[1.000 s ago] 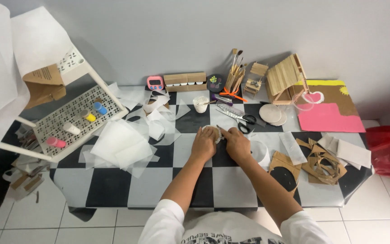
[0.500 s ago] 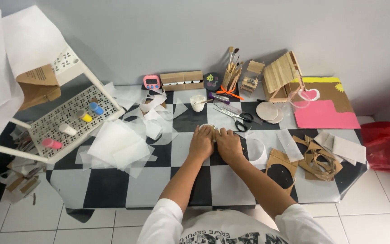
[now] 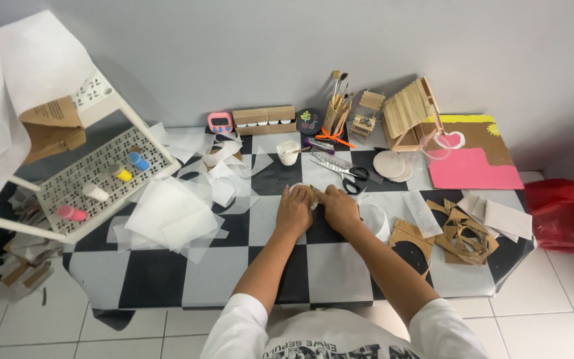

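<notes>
My left hand [image 3: 293, 211] and my right hand [image 3: 340, 207] lie side by side, palms down, on the black-and-white checkered table [image 3: 167, 272]. Between them they press on a small pale piece [image 3: 313, 196], mostly hidden under the fingers; what it is cannot be told. Scissors with black handles [image 3: 348, 173] lie just beyond my right hand. A small white cup [image 3: 288, 152] stands beyond my left hand.
Translucent white sheets [image 3: 174, 213] lie at left. A white perforated rack [image 3: 97, 176] holds small paint bottles. Cardboard scraps [image 3: 463, 229] lie at right, a pink and brown board [image 3: 473, 163] and a stick house [image 3: 410, 113] at the back. A red bag [image 3: 566, 213] sits at far right.
Both hands stay together on the same spot of the table; the fingers shift slightly over the small pale piece. The view has drifted a little.
</notes>
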